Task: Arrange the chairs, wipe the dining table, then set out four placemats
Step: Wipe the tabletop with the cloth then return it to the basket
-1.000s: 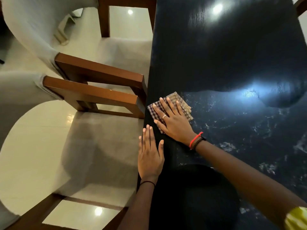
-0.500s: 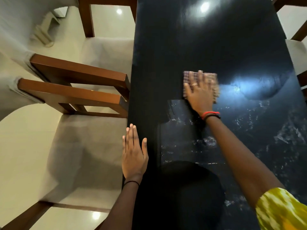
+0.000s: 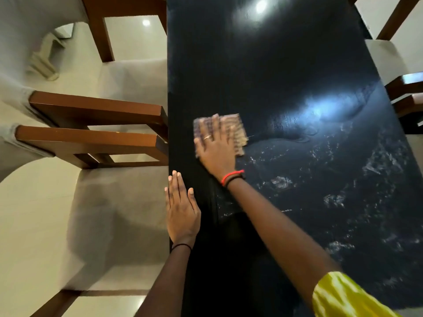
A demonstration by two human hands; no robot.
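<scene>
A long black dining table (image 3: 274, 72) runs away from me, with wet streaks on its right half. My right hand (image 3: 216, 147) lies flat on a folded checked cloth (image 3: 238, 131) and presses it to the tabletop near the left side. My left hand (image 3: 182, 209) rests flat on the table's left edge, fingers together, with nothing in it. Two cream upholstered chairs with brown wooden arms stand at the left side: a near chair (image 3: 114, 213) and a far chair (image 3: 128, 76).
Parts of two more chairs (image 3: 389, 58) show at the table's right edge. The floor (image 3: 27, 213) is pale glossy tile with lamp reflections. A yellow sleeve (image 3: 343, 296) covers my right upper arm.
My right hand swept the cloth from the left edge out to the table's middle, then back toward the left. My left hand stayed on the edge.
</scene>
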